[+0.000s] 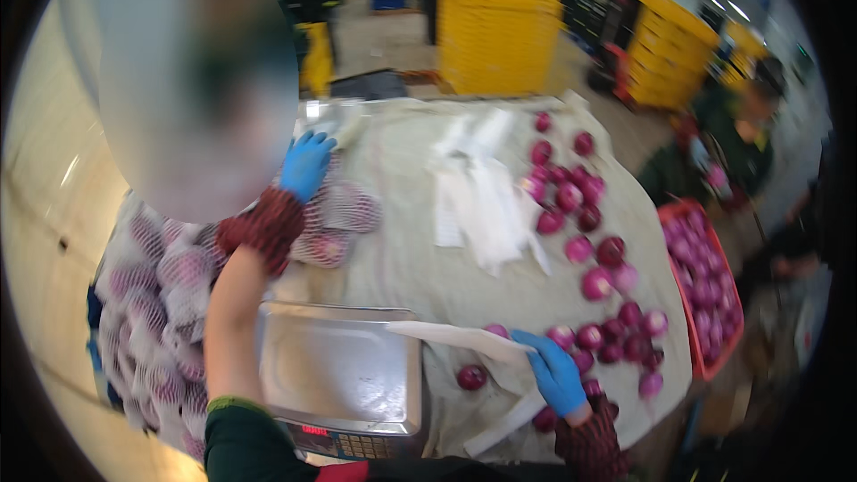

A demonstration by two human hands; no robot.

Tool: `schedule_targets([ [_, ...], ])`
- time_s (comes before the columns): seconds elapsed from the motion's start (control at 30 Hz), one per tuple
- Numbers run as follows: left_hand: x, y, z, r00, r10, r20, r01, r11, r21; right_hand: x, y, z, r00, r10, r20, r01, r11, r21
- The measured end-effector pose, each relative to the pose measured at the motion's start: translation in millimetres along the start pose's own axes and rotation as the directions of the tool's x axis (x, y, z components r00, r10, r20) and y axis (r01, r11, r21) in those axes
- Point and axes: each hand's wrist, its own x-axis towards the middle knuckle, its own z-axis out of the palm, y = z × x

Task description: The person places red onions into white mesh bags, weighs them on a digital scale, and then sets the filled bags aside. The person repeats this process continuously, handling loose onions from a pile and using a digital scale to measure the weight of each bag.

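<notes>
My left hand (308, 164), in a blue glove, reaches out over the far end of a small group of onions in white mesh net (345, 206). Its fingers are extended, and no held thing shows in them. On the right, my gloved right hand (552, 375) grips one end of a flat white mesh sleeve (462, 338). The sleeve's other end lies over the edge of a steel scale pan (341, 368), which carries no onions. Loose red onions (612, 341) lie around my right hand, and a single onion (472, 377) sits between it and the scale.
Many netted onions (157, 308) are heaped at the left edge. More white sleeves (485, 207) lie on the cloth-covered table (395, 248). A red crate (720, 365) of onions stands at right, near another person (730, 127). Yellow crates (499, 27) are stacked behind. A blurred patch hides the upper left.
</notes>
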Motion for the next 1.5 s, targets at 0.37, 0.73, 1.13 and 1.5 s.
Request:
schedule_targets([
  [0.37, -170, 353, -69, 0.862, 0.235, 0.449, 0.456, 0.025, -0.89, -2, -30, -23, 0.971, -0.088, -0.222, 0.132, 0.972, 0.194],
  [0.73, -229, 457, -23, 0.539, 0.282, 0.793, 0.772, -0.541, -0.332, -78, 35, -71, 0.902, -0.088, -0.423, 0.023, 0.987, -0.157],
  [1.13, -263, 499, -17, 0.504, 0.138, 0.853, 0.844, -0.287, -0.452, -125, 86, -89, 0.952, -0.063, -0.301, 0.069, 0.998, 0.009],
  [1.5, -217, 560, -48, 0.445, 0.277, 0.852, 0.743, -0.646, -0.178, -82, 149, -104, 0.91, 0.414, -0.021, -0.062, 0.187, 0.98],
])
